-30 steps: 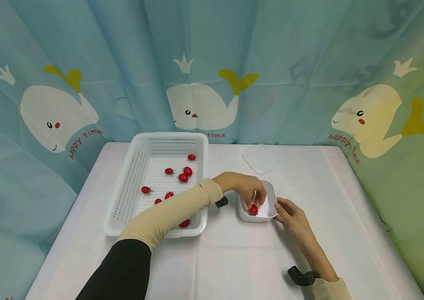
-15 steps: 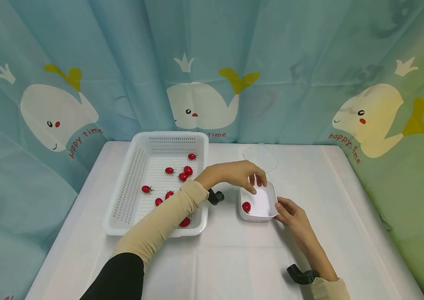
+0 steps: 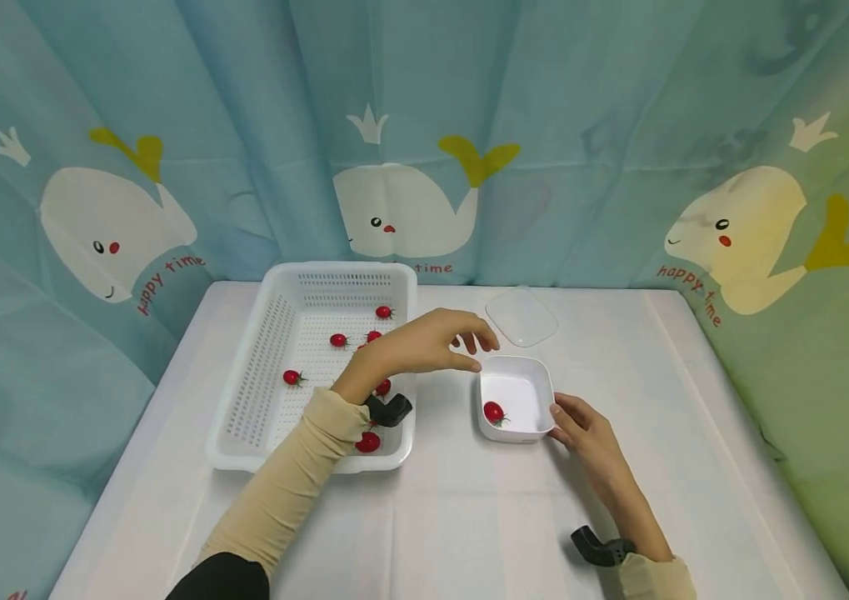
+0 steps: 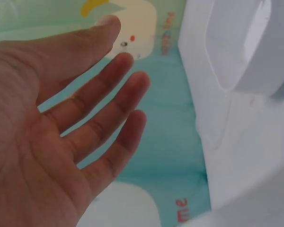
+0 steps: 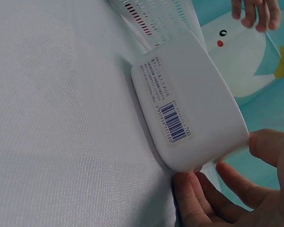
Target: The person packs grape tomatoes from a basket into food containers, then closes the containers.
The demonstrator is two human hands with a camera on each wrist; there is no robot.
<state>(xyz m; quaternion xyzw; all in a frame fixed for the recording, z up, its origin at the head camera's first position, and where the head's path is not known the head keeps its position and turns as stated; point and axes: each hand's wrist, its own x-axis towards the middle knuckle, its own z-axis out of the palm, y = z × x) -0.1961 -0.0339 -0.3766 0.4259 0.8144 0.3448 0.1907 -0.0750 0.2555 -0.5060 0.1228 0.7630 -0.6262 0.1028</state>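
Note:
My left hand [image 3: 427,340] is raised between the basket and the box, its fingers loosely bent and nothing in them; the left wrist view shows its bare palm [image 4: 42,142]. One cherry tomato [image 3: 494,412] lies in the left front corner of a small white food container [image 3: 517,436]. At that container's right side, my right hand [image 3: 587,435] holds it, thumb at the rim and fingers against the wall. A barcode label [image 5: 173,120] shows on the container's side in the right wrist view.
A white perforated basket [image 3: 232,460] stands on the left with several cherry tomatoes in it, such as one tomato [image 3: 292,377]; my left forearm hides some. Behind the container lies a clear lid [image 3: 522,317]. A whale-print curtain [image 3: 581,208] closes off the table's back.
My left hand has let go of a tomato in the container, risen out and moved left towards the basket. The tomato has shifted into the left corner. My right hand stays put.

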